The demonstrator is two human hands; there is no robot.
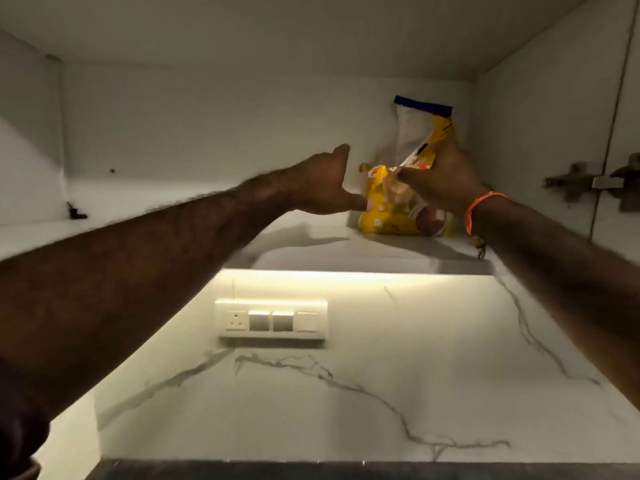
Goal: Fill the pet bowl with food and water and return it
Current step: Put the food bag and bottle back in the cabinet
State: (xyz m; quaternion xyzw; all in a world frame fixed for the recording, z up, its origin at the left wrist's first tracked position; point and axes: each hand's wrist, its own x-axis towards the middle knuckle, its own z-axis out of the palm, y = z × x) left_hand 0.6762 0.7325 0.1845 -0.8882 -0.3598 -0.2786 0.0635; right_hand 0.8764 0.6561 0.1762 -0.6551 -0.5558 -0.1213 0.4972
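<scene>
The right hand (441, 178) grips the yellow food bag (405, 206) at its crumpled middle, fingers curled round the folded packaging and the thumb pressed across the front, so the hold is clamped on the bag itself. The left hand (323, 187) is spread beside it with fingers straight and apart from one another; its thumb reaches toward the bag's left edge, though whether it actually touches cannot be told through the blur. The bag stands on the cupboard shelf (311, 244) toward the right rear corner, close to the back wall and near the right side panel. It stands upright with its long axis vertical — the base rests on the shelf, the printed yellow front faces the person, and the pale upper part rises to a dark blue sealed strip (423, 105) at the top, leaning slightly to the right. An orange wristband (479, 206) circles the right wrist, partly covering the bag's lower right corner. A metal door hinge (588, 183) sits on the right panel, well apart from the bag. Under the shelf a light strip glows over a marbled white wall, where a switch plate (271, 320) with a socket is mounted — below the left forearm, which crosses much of the shelf's front edge.
</scene>
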